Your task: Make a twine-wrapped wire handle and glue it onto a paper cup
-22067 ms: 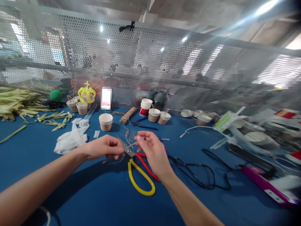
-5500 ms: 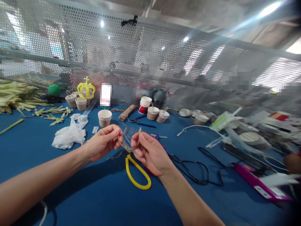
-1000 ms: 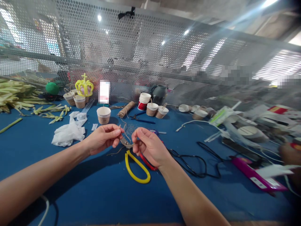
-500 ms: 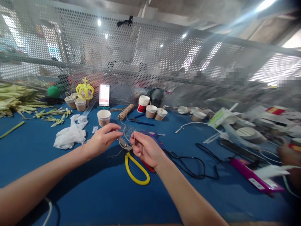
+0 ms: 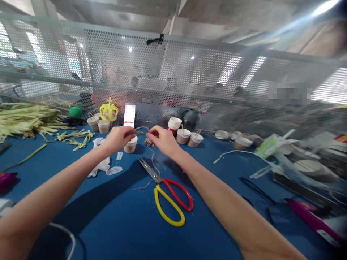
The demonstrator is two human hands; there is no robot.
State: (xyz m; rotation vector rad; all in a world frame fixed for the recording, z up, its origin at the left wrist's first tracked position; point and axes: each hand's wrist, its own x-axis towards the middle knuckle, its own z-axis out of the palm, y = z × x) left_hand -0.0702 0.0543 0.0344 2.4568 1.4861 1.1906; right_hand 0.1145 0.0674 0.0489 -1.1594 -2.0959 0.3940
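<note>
My left hand point(image 5: 118, 140) is raised just above and left of a white-and-brown paper cup point(image 5: 131, 145), its fingers pinched together. My right hand point(image 5: 165, 142) pinches at the same height, in front of the brown twine roll point(image 5: 148, 141), which it partly hides. A short arc of twine point(image 5: 142, 128) runs between the fingertips of both hands. Below them, scissors point(image 5: 156, 177) with one yellow and one red handle lie slightly open on the blue table. A loose strand of twine point(image 5: 154, 164) hangs down and passes by the scissor blades.
Crumpled white tissue point(image 5: 101, 167) lies under my left forearm. Behind are a phone point(image 5: 129, 115), a yellow crown-shaped piece point(image 5: 108, 111) and paper cups point(image 5: 183, 136). Pale green leaves point(image 5: 27, 121) pile up at left; a purple tool point(image 5: 311, 218) and plastic packaging point(image 5: 309, 166) lie at right.
Both hands have moved up and away from the scissors, toward the cup and twine roll, with twine now stretched between them. The scissors are more fully visible. The view has shifted left.
</note>
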